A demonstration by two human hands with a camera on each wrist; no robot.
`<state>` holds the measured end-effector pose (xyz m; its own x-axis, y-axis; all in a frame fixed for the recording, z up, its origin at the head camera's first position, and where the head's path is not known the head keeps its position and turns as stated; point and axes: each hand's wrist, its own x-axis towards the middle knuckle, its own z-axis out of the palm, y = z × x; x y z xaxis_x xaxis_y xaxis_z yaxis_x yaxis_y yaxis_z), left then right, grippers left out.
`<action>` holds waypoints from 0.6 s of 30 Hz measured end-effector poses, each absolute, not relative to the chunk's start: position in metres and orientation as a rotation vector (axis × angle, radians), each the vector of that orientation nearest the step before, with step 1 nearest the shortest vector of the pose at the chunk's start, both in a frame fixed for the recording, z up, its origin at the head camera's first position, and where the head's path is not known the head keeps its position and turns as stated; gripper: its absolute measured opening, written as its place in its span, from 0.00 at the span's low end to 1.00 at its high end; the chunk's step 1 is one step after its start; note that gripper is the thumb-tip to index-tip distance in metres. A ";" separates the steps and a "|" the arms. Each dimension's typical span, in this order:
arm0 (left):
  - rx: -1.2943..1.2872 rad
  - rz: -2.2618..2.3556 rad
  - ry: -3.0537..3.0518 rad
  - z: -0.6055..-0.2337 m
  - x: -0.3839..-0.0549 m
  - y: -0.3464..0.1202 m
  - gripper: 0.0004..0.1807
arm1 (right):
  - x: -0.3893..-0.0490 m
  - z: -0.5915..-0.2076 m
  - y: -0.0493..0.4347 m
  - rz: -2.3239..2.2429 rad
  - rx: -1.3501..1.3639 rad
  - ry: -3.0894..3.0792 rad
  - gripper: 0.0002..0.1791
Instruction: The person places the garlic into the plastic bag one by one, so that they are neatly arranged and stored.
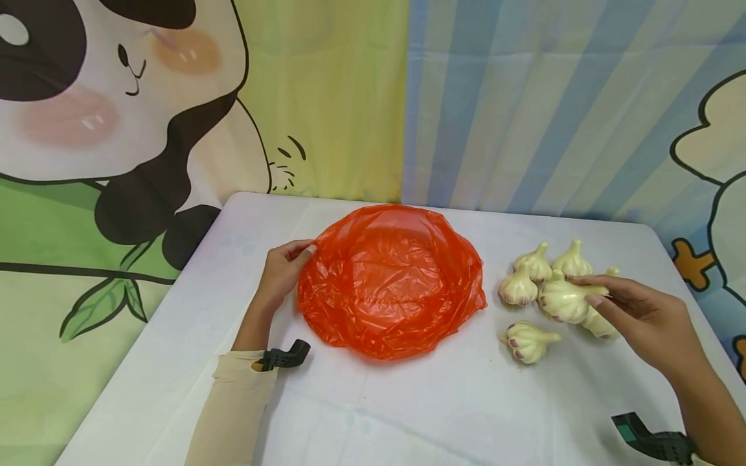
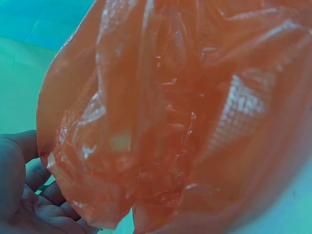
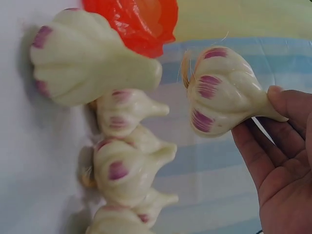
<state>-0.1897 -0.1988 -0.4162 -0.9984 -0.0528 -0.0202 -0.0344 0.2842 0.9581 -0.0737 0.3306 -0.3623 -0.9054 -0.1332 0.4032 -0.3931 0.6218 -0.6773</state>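
Observation:
A red plastic bag (image 1: 390, 278) lies spread in a rounded shape on the table. My left hand (image 1: 282, 275) pinches the bag's left edge between thumb and fingers; the left wrist view shows the thin bag (image 2: 161, 122) beside that hand (image 2: 34, 195). On the right, my right hand (image 1: 655, 320) grips a garlic bulb (image 1: 562, 301) by its stem. Seen from the right wrist, this bulb (image 3: 224, 92) has purple streaks and wispy roots, and it hangs apart from the others. Several more bulbs stand grouped behind and beside it, one (image 1: 517, 288) at the group's left.
A single garlic bulb (image 1: 529, 342) lies nearer the front, between the bag and my right hand. White cloth covers the table (image 1: 373, 414). Behind the table hangs a printed curtain (image 1: 326, 97) with a cartoon panda and stripes.

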 end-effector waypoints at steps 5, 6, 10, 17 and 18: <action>0.069 -1.855 -2.520 -0.415 -0.189 -0.199 0.20 | -0.088 -0.351 0.317 1.168 0.476 -2.514 0.19; 0.068 -1.853 -2.524 -0.414 -0.189 -0.199 0.20 | -0.091 -0.349 0.315 1.167 0.474 -2.513 0.19; 0.075 -1.860 -2.518 -0.416 -0.189 -0.199 0.19 | -0.103 -0.343 0.303 1.217 0.509 -2.491 0.18; 0.082 -1.868 -2.511 -0.416 -0.188 -0.199 0.19 | -0.125 -0.336 0.282 1.352 0.632 -2.447 0.17; 0.085 -1.873 -2.510 -0.416 -0.188 -0.199 0.19 | -0.128 -0.336 0.280 1.370 0.639 -2.447 0.17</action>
